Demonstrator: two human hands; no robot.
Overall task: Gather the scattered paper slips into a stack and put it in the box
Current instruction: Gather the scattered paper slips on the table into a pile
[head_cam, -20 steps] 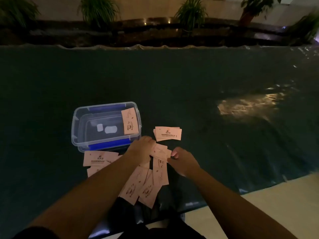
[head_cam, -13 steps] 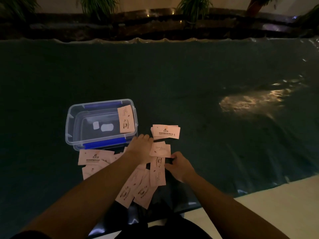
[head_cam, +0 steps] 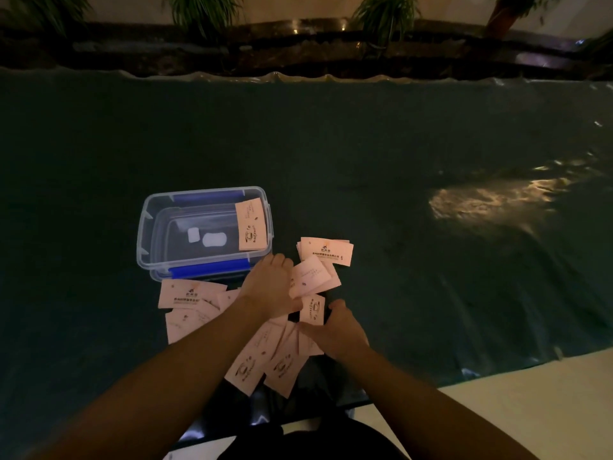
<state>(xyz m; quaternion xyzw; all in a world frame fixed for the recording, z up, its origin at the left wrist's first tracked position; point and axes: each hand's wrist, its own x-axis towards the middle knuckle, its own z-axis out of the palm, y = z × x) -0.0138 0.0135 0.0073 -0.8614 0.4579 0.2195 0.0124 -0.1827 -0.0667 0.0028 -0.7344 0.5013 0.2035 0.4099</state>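
Biggest risk imo is the slips (head_cam: 255,363) fanning out or sliding off the near table edge when they get scooped, since they overlap loosely under both palms; the left hand (head_cam: 270,287) lies flat with fingers spread on them, while the right hand (head_cam: 335,330) has its fingers curled narrow, seemingly pinching a slip (head_cam: 312,309). The box (head_cam: 146,234) sits just beyond the left fingertips with one slip already propped inside, and a neater pile (head_cam: 326,249) lies past the right fingers, nothing blocking either.
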